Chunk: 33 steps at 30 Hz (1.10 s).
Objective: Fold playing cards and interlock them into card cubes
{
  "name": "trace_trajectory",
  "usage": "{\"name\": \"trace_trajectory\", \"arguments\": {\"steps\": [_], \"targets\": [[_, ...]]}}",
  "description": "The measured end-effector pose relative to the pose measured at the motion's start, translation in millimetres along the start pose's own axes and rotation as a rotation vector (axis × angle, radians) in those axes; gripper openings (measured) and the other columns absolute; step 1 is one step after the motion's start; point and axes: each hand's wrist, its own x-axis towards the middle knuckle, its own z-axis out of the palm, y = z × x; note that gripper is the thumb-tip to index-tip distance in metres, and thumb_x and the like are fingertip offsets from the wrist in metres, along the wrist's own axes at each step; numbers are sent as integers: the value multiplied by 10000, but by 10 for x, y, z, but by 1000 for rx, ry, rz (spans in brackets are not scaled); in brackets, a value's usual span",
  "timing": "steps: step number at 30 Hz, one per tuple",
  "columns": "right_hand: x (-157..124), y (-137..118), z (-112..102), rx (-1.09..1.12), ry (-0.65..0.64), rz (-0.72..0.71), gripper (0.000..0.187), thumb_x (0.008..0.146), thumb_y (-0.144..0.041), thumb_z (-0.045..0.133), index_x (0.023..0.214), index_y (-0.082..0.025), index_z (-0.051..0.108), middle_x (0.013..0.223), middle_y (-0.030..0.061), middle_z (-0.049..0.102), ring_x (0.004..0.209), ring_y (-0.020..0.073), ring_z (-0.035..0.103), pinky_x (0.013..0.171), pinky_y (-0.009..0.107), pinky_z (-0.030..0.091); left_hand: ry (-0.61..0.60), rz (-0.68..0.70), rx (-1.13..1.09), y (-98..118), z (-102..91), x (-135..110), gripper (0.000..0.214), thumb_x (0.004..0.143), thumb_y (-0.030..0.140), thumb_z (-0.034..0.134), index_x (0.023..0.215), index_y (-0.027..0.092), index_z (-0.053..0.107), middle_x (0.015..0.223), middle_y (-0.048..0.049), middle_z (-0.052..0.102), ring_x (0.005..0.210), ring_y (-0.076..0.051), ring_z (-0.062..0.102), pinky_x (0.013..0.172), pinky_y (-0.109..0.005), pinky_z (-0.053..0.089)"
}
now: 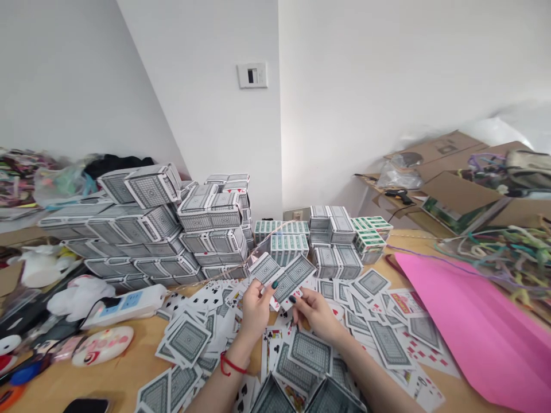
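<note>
My left hand [253, 312] pinches a grey-backed playing card [263, 268] by its lower edge. My right hand [316, 312] pinches a second grey-backed card [293, 276]. The two cards lean towards each other above the table, their top edges close together. Both hands hover over a spread of loose playing cards [310, 350], some face up, some face down. A red string circles my left wrist. At the bottom edge two leaning cards [297, 396] form a small tent.
Stacks of grey card boxes [172, 229] rise at the back left, with smaller stacks [336, 241] and green boxes [370, 229] at the back centre. A pink sheet [465, 321] lies right. Cardboard boxes [456, 195], coloured strings, plush toys [77, 295] and a white device [124, 304] crowd the sides.
</note>
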Motion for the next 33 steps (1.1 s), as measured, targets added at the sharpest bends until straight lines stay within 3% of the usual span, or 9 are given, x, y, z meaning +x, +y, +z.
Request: {"name": "trace_trajectory", "arguments": {"steps": [9, 17, 21, 27, 29, 33], "targets": [[-22, -55, 22, -43, 27, 43, 347, 813, -507, 446, 660, -197, 412, 462, -52, 563, 332, 77, 486, 351, 178, 308, -12, 137, 187, 25, -7, -24, 214, 787, 297, 505, 940, 167, 579, 948, -80, 670, 837, -193, 609, 731, -286, 459], [74, 27, -31, -4, 56, 168, 298, 767, -467, 462, 653, -194, 429, 415, -55, 546, 283, 98, 499, 311, 185, 305, 30, 267, 460, 65, 42, -103, 125, 757, 274, 530, 757, 185, 617, 580, -28, 634, 506, -149, 554, 549, -242, 424], [68, 45, -79, 79, 13, 137, 318, 757, -472, 509, 636, -186, 438, 446, -36, 576, 306, 101, 516, 343, 195, 361, 46, 192, 262, 60, 64, -74, 131, 735, 288, 559, 791, 182, 612, 663, -38, 654, 572, -153, 570, 592, -252, 443], [16, -11, -106, 145, -135, 36, 349, 698, -479, 632, 714, -144, 534, 638, 38, 668, 465, 125, 609, 475, 225, 439, -43, -218, -317, 58, 65, 2, 298, 657, 324, 653, 889, 163, 557, 758, -19, 661, 556, -135, 574, 537, -255, 455], [27, -16, -87, 139, -110, 40, 381, 657, -510, 655, 688, -147, 547, 598, 25, 658, 434, 129, 595, 452, 230, 437, -99, -248, -375, 73, 68, -9, 317, 658, 309, 661, 920, 163, 559, 796, -26, 665, 580, -136, 587, 557, -259, 463], [31, -44, -20, 85, -24, 40, 435, 604, -585, 650, 672, -166, 556, 528, -2, 635, 401, 138, 579, 411, 232, 416, -131, -172, -312, 96, 80, -35, 305, 687, 299, 642, 953, 166, 573, 873, -53, 673, 649, -148, 607, 599, -261, 471]]}}
